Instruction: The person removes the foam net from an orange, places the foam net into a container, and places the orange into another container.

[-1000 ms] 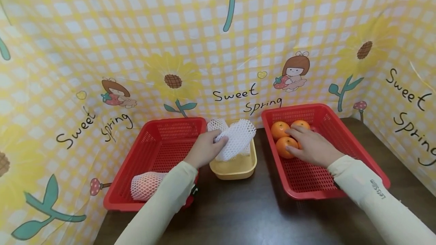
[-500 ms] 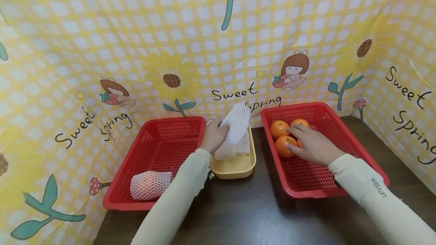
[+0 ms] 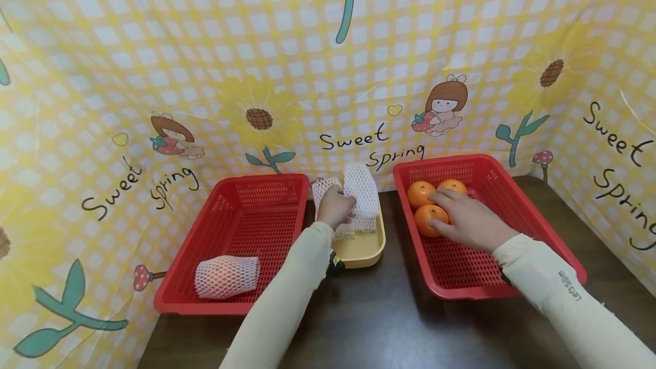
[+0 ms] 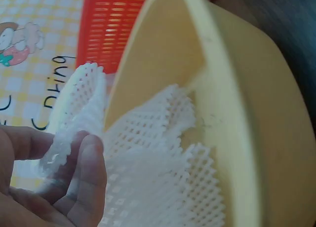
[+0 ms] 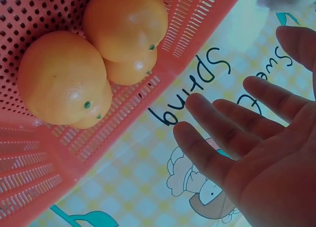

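Observation:
My left hand is over the yellow tray, pinching the edge of a white foam net sleeve between thumb and fingers. More foam net sleeves lie inside the tray, beneath and beside the held one. Over the right red basket my right hand hovers with fingers extended, holding nothing. Several oranges sit in that basket's far left corner, the nearest orange just by the fingertips in the head view. The right wrist view has the fingers spread and apart from the oranges.
A second red basket stands on the left, with a net-wrapped pinkish-orange fruit in its near corner. All containers rest on a dark wooden table. A yellow checked cloth hangs close behind them.
The left hand has moved right and lowered toward the tray, bringing the foam net sleeve with it. The right hand has stayed over the oranges.

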`<state>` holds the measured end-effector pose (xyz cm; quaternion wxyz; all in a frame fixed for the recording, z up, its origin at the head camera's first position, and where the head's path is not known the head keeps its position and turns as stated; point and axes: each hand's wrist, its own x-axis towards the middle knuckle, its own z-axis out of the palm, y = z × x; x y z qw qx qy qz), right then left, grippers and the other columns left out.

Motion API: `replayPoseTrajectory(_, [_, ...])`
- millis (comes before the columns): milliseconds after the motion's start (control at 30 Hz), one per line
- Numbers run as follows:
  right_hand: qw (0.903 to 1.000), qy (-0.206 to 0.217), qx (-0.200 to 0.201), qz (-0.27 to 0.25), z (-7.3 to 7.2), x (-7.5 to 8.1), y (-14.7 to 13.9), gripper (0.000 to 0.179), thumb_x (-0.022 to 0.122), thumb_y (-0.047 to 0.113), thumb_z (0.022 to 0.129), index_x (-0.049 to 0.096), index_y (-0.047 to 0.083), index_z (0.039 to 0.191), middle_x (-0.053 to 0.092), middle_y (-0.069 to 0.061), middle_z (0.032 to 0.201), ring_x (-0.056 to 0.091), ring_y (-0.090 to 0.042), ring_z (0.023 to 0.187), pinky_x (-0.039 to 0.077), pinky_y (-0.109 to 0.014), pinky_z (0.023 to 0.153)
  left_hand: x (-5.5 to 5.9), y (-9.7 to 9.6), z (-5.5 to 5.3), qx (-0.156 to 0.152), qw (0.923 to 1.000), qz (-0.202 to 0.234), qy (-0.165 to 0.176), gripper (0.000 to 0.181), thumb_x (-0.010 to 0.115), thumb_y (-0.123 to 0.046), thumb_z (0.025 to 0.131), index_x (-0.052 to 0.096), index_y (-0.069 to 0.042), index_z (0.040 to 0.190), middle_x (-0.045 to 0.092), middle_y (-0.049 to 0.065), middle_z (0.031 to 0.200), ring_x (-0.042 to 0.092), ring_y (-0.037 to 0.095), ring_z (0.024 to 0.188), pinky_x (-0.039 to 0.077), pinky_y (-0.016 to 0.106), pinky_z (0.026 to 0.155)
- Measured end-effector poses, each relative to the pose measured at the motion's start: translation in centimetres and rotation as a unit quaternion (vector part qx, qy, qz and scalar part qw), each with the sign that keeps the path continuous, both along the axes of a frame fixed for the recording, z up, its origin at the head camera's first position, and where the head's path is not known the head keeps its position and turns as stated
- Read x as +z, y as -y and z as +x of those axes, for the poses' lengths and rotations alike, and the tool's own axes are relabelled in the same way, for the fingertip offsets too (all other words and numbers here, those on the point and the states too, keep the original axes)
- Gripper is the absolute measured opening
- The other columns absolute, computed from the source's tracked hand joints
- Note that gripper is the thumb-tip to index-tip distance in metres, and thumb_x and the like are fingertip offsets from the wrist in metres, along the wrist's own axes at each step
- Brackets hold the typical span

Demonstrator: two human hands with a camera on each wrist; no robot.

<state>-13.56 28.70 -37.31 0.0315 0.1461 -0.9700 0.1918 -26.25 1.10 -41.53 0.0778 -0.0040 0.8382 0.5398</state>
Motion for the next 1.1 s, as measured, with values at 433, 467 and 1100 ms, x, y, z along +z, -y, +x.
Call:
replayPoseTrajectory(433, [0.9998, -0.008, -0.001, 0.018, 0.8, 0.8, 1.2, 0.072, 0.075, 0.039, 0.089, 0.048, 0.006, 0.148, 0.049, -0.021, 0.146, 0.053, -0.04, 0.126, 0.044, -0.064, 0.096, -1.3, -0.3, 0.2, -0.06, 0.9865, -0.152, 0.008, 0.04, 0.053, -0.018, 0.098, 0.052, 0.003, 0.132, 0.066, 0.009, 0.065, 0.06, 0.017, 0.046, 0.052, 0.03, 0.048])
replayPoseTrajectory(467, [0.9998, -0.009, 0.001, 0.018, 0.9, 0.9, 1.4, 0.073, 0.075, 0.039, 0.089, 0.049, 0.007, 0.148, 0.05, -0.02, 0.145, 0.054, -0.039, 0.125, 0.045, -0.063, 0.095, -1.4, -0.3, 0.2, -0.061, 0.9841, -0.167, 0.006, 0.034, 0.053, -0.019, 0.098, 0.057, 0.003, 0.123, 0.065, 0.009, 0.062, 0.06, 0.017, 0.045, 0.051, 0.03, 0.048])
replayPoseTrajectory(1100, [0.9974, -0.045, 0.042, 0.036, 2.2, 1.4, 3.8, 0.064, 0.078, 0.036, 0.088, 0.056, 0.008, 0.141, 0.057, -0.016, 0.137, 0.06, -0.035, 0.114, 0.049, -0.059, 0.092, -0.2, 0.5, 0.5, -0.084, 0.9426, -0.323, 0.009, 0.054, 0.051, -0.057, 0.1, 0.063, -0.007, 0.082, 0.064, 0.006, 0.057, 0.062, 0.018, 0.048, 0.047, 0.035, 0.059])
